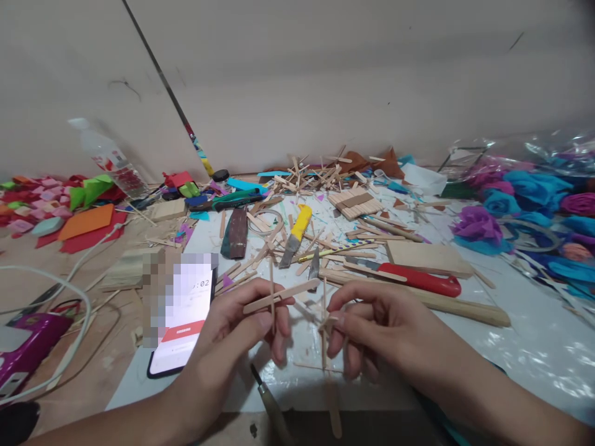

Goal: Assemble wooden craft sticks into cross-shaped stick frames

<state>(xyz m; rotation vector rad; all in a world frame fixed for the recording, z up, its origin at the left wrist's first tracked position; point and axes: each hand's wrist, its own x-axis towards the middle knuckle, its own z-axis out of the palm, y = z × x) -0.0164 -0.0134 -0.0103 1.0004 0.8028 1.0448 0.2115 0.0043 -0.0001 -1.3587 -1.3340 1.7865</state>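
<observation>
Pinched between the thumb and fingers of my left hand (242, 331) is a crossed pair of craft sticks (297, 291), one lying across the other. My right hand (379, 322) grips a second craft-stick piece (324, 294), standing upright with a short bit crossing it at the fingertips. The two pieces are close together but look apart. Below them a loose craft stick (334, 412) lies near the front edge of the white sheet (297, 393). A carving tool (269, 399) with a thin dark tip points up between my forearms.
Left of my hands stands a lit phone (186, 328). Beyond are a yellow utility knife (301, 228), a red-handled knife (421, 280), a wood block (427, 258) and piled craft sticks (307, 179). Paper flowers (478, 229) fill the right; a purple glue gun (39, 350) sits left.
</observation>
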